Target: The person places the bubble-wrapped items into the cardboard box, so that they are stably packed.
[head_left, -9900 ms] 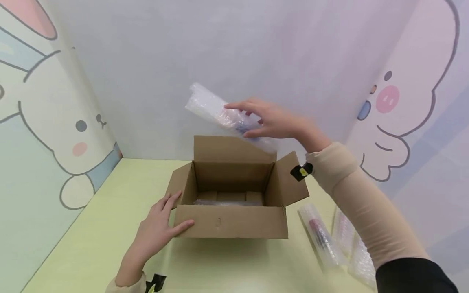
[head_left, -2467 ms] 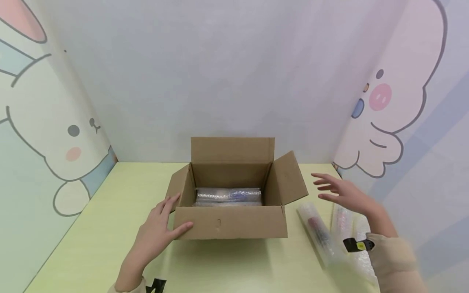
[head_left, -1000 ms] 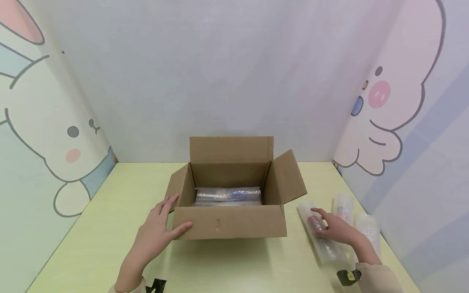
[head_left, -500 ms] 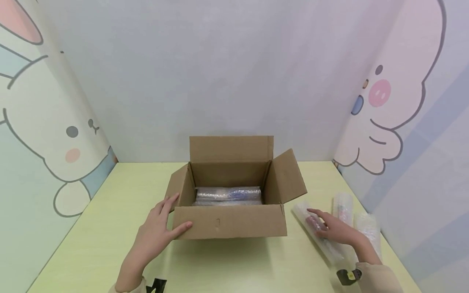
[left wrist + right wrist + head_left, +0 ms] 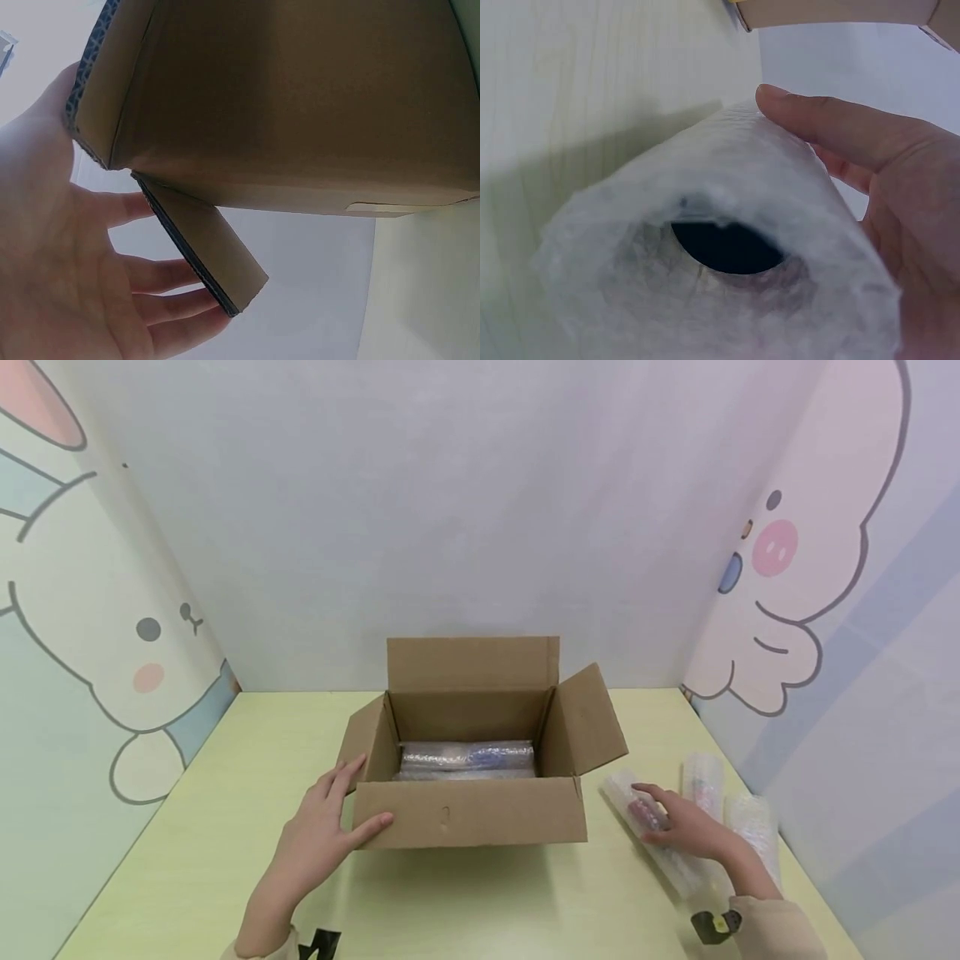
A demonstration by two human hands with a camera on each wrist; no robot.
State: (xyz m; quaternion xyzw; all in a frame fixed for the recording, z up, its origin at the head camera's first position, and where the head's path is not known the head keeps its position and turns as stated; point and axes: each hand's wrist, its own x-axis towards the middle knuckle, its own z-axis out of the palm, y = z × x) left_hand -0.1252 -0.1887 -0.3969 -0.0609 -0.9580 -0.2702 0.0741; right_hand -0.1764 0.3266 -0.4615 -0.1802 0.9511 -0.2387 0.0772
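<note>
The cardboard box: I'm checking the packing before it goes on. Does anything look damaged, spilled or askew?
Nothing stands out. The cardboard box sits square with flaps open, a wrapped bundle lying flat inside. The left hand steadies its corner; the right hand grips a bubble-wrapped roll on the table.

Brown box [image 5: 472, 814]; pale yellow-green table [image 5: 225, 827]; clear bubble-patterned roll [image 5: 652, 835] with red core; pastel walls [image 5: 82, 635] with cartoon animals.

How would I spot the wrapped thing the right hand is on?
Find the open cardboard box mid-table; three bubble-wrapped rolls lie to its right. It is the roll nearest the box, under the right hand, angled, with a dark red item showing through.
</note>
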